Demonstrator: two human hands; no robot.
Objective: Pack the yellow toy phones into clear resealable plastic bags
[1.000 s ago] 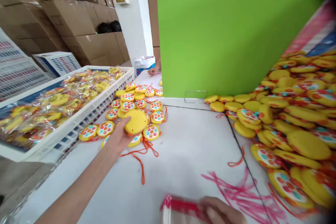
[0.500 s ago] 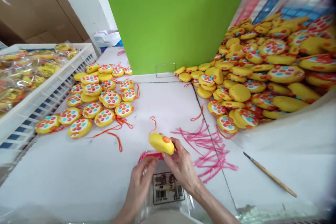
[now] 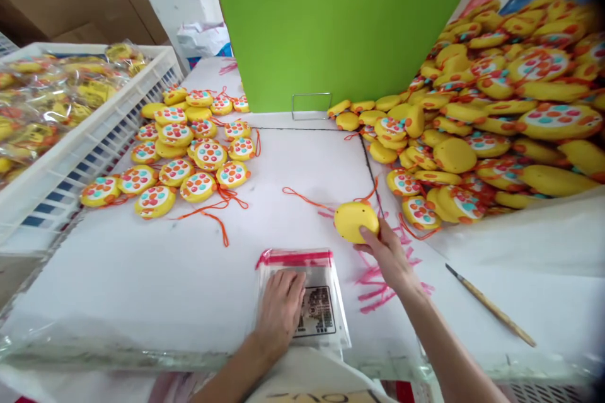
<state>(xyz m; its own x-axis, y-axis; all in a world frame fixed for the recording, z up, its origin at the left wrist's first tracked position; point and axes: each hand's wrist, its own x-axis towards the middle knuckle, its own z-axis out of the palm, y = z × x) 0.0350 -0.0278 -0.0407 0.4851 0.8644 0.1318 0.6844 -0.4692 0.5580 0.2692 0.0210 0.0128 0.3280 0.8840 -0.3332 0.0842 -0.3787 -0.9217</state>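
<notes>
In my right hand (image 3: pixel 390 255) is a yellow oval toy (image 3: pixel 352 221), its plain underside turned up. My thumb presses on that face, and an orange cord loop (image 3: pixel 302 196) trails left from the toy. My left hand (image 3: pixel 282 302) lies with fingers extended on a stack of clear plastic bags (image 3: pixel 338 321). The bags have a red strip (image 3: pixel 297 257) along the top and a black printed label (image 3: pixel 320 312), partly covered by my hand. Several yellow toys with coloured dots (image 3: pixel 198 186) sit in a group at the left, cords hanging off some.
A big heap of the same toys (image 3: pixel 454 157) fills the right side. A white crate (image 3: pixel 155 79) at the left holds bagged toys. A wooden-handled blade tool (image 3: pixel 491 305) lies at the right, near pink strips (image 3: pixel 378 296). A green panel (image 3: pixel 340 31) stands behind.
My right hand has carried the toy to the right, and its underside now faces up. My left hand has come down flat on the bags. The view has shifted.
</notes>
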